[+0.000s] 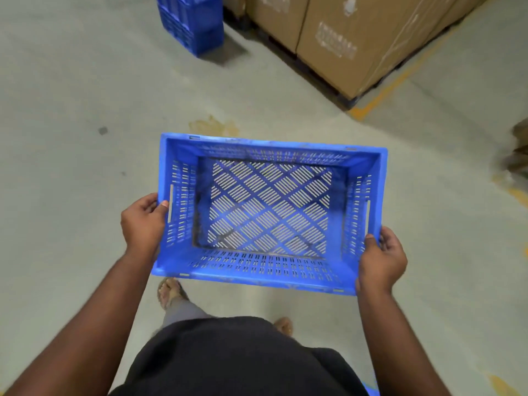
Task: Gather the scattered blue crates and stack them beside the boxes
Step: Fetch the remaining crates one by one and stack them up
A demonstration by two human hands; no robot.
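An empty blue crate (268, 212) with a slotted bottom and slotted walls is held level above the floor, open side up. My left hand (143, 221) grips its left short wall by the rim, thumb over the edge. My right hand (381, 258) grips the right short wall near the front corner. A stack of blue crates (191, 22) stands on the floor at the top of the view, just left of the cardboard boxes (343, 38).
The cardboard boxes sit on a dark pallet (347, 100) at the upper right, with a yellow floor line (383, 90) beside it. My feet (170, 291) are on the grey concrete floor below the crate. Brown blurred objects (518, 150) lie at the right edge.
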